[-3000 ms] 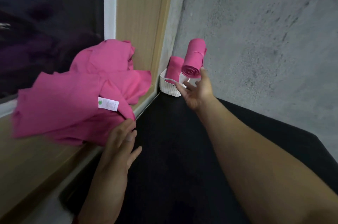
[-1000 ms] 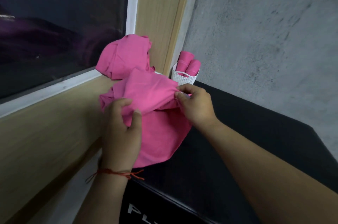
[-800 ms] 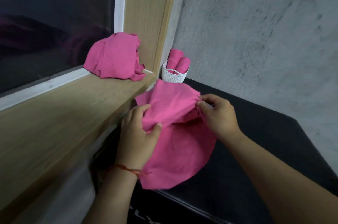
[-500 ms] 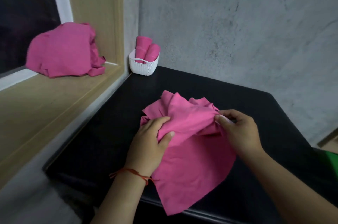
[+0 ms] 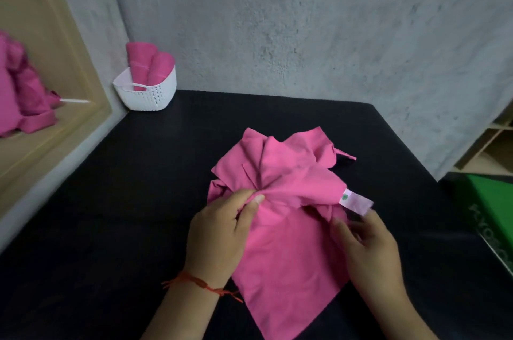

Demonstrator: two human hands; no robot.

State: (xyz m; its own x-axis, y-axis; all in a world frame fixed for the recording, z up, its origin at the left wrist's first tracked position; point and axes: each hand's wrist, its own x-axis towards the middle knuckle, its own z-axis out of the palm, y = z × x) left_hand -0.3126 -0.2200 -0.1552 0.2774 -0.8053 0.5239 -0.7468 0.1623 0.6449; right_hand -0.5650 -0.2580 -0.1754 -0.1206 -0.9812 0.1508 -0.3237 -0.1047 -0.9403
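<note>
Single head-worn view. It looks forward and down from above the near edge of the black tabletop [image 5: 133, 200], close over the left hand [image 5: 219, 234] and right hand [image 5: 366, 245] at the pink cloth [image 5: 286, 262]; white basket [image 5: 151, 95] at far-left corner, grey wall [image 5: 305, 20] behind.

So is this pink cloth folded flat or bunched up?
Bunched up: pink cloth puckers where the left hand pinches it, crumpled at the far end.
</note>
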